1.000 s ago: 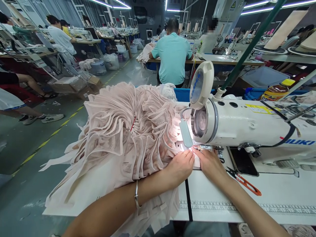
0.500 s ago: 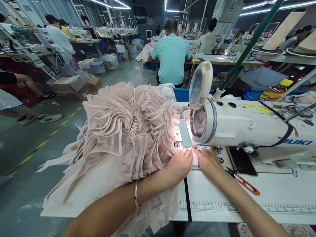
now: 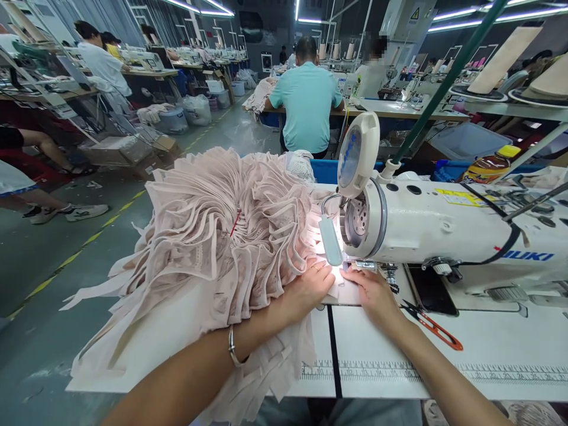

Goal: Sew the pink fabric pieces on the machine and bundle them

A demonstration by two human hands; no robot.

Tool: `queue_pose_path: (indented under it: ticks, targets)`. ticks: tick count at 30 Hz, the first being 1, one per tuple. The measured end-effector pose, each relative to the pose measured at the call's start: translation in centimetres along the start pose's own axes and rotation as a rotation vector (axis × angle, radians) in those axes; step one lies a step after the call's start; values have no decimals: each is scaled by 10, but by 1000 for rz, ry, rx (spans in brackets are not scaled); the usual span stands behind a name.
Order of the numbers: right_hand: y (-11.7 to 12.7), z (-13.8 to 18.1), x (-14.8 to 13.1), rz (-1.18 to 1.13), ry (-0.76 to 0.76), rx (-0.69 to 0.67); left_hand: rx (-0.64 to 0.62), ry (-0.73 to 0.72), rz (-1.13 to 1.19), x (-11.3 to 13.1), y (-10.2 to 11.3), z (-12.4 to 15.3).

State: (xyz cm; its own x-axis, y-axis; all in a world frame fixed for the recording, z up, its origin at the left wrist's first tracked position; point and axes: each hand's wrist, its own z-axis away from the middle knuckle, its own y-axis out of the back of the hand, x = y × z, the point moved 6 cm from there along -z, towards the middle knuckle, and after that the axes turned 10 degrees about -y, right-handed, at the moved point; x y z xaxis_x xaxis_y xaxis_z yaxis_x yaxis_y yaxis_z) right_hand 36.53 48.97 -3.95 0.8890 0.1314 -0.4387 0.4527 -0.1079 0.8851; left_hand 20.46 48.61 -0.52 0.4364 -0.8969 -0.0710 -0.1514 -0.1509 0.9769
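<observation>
A white sewing machine (image 3: 412, 219) stands on the right of the table, its small lamp (image 3: 331, 241) lighting the sewing spot. Just left of that spot, my left hand (image 3: 314, 284) lies on pale pink fabric, fingers stretched out and slightly apart. Beside the presser foot, my right hand (image 3: 370, 290) is closed, thumb and fingers pinching the edge of a pale fabric piece (image 3: 348, 293). The needle tip is hidden. A big bundle of pale pink garment pieces (image 3: 195, 219), with a red tie (image 3: 235, 223) at its middle, fills the table to the left, behind my left forearm.
Orange-handled thread snips (image 3: 437, 330) lie right of my right forearm, near a dark phone-like slab (image 3: 430, 290). A printed ruler (image 3: 381, 371) runs along the table's front edge. Ahead, a person in a turquoise shirt (image 3: 306, 106) sits at another table. Thread cones (image 3: 506, 59) stand upper right.
My left hand has moved slightly left, and a gap has opened between my hands. The disc in the machine's uncovered end was blurred and now looks sharp.
</observation>
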Motion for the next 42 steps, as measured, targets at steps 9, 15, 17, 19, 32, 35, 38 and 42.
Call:
queue_pose_path:
  ticks: [9,15,17,19,32,35,38,42]
  targets:
    - [-2,7,-12,222,242,123,93,1,3,-6,-2,-1]
    - [3,13,-21,249,325,203,22,13,69,-10,-2,-5]
    - [4,14,-23,242,328,216,37,55,109,-11,1,-4]
    - [5,14,-24,243,319,215,48,108,151,-13,3,-2]
    - [17,23,-55,266,456,363,123,-99,79,-1,-3,-3]
    - [11,20,-57,297,412,352,101,-114,46,2,-2,-4]
    - [13,17,-54,180,313,367,74,-118,27,4,-3,-5]
    - [22,14,-41,-65,163,350,81,-123,13,4,-5,-5]
